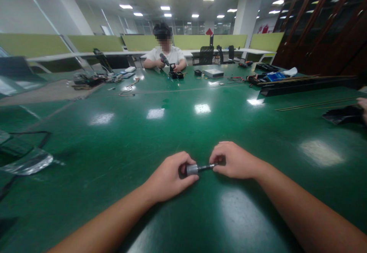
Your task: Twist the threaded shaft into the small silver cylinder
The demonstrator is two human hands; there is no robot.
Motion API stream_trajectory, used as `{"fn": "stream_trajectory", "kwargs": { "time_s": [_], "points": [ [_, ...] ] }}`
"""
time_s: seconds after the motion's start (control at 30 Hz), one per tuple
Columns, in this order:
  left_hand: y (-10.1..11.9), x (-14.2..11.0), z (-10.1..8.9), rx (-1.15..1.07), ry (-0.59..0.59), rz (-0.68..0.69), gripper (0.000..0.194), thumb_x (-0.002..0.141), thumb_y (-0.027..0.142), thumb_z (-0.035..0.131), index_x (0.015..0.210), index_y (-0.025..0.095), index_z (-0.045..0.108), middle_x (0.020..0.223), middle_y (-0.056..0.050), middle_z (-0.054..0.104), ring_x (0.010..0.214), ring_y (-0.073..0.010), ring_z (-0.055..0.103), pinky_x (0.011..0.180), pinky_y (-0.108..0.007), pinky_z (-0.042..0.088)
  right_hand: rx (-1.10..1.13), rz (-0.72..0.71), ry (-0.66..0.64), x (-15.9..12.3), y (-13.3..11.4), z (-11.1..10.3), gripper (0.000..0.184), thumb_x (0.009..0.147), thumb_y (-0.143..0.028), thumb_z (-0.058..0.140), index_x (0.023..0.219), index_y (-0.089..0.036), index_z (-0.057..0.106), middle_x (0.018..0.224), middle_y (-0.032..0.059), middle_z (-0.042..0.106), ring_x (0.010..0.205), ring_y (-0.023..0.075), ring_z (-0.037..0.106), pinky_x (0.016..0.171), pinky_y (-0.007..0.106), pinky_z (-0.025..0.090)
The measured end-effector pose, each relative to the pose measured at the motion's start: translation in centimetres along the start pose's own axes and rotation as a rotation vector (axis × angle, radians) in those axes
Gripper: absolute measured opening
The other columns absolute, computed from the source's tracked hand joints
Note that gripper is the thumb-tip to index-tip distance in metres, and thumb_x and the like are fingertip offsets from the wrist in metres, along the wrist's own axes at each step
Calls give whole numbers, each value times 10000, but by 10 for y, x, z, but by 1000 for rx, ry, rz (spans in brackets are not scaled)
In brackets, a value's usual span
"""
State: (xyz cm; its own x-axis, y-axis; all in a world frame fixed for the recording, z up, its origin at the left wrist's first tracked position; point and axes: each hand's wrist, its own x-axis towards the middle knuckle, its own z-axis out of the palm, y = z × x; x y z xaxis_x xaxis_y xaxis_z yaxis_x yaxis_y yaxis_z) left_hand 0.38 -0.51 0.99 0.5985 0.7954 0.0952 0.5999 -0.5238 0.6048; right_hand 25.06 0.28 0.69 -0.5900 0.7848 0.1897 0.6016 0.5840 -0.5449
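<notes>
Just above the green tabletop, my left hand [171, 176] is closed around a short grey cylinder [192, 169] with a dark rear part. A thin, shiny metal shaft [205, 167] extends from the cylinder toward the right. My right hand [233, 159] pinches the far end of that shaft between thumb and fingertips. The piece lies nearly level between both hands; its exact kind is too blurred to tell. My fingers hide its two ends.
Across the green table [129, 130], a person [169, 56] holds a power drill [164, 59] over black parts [176, 75]. A clear plastic piece [28, 161] lies left. Long thin rods [312, 104] and a black channel [304, 85] lie right, near another person's hand [362, 103].
</notes>
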Motion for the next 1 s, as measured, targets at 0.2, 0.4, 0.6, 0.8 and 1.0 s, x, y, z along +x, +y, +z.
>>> {"fn": "stream_trajectory", "kwargs": {
  "time_s": [0.2,0.4,0.6,0.8,1.0],
  "points": [
    [0,0,0,-5,-3,6,155,798,264,690,909,177,627,803,-3,593,699,-149,554,637,-249,412,-7,20,-9,-1,2,-1,108,697,-138,721,792,-191,726,739,-7,688,709,144,594,731,277,422],
    [0,-1,0,-3,-5,-11,159,796,266,693,907,177,622,807,-6,595,706,-152,556,636,-250,410,0,45,-29,-1,5,-4,126,694,-130,715,803,-190,732,747,0,689,707,143,602,702,266,431],
    [1,-1,0,-11,-3,-10,160,798,273,696,906,180,624,806,-5,601,703,-154,561,635,-250,414,4,51,-41,-2,7,-6,120,698,-137,708,804,-187,735,756,7,694,726,153,615,697,266,439],
    [-1,-1,0,-6,-9,-16,165,799,274,696,914,179,625,809,-4,594,705,-155,560,637,-256,416,13,88,-55,-3,13,-12,115,699,-140,704,800,-186,736,778,13,703,738,154,625,683,259,448],
    [1,-1,0,-12,-11,-12,168,805,277,695,920,177,623,818,-4,594,712,-155,560,641,-258,418,38,94,-71,-4,11,-12,97,720,-163,715,809,-195,734,775,4,706,742,159,630,758,292,458]
  ]
}}
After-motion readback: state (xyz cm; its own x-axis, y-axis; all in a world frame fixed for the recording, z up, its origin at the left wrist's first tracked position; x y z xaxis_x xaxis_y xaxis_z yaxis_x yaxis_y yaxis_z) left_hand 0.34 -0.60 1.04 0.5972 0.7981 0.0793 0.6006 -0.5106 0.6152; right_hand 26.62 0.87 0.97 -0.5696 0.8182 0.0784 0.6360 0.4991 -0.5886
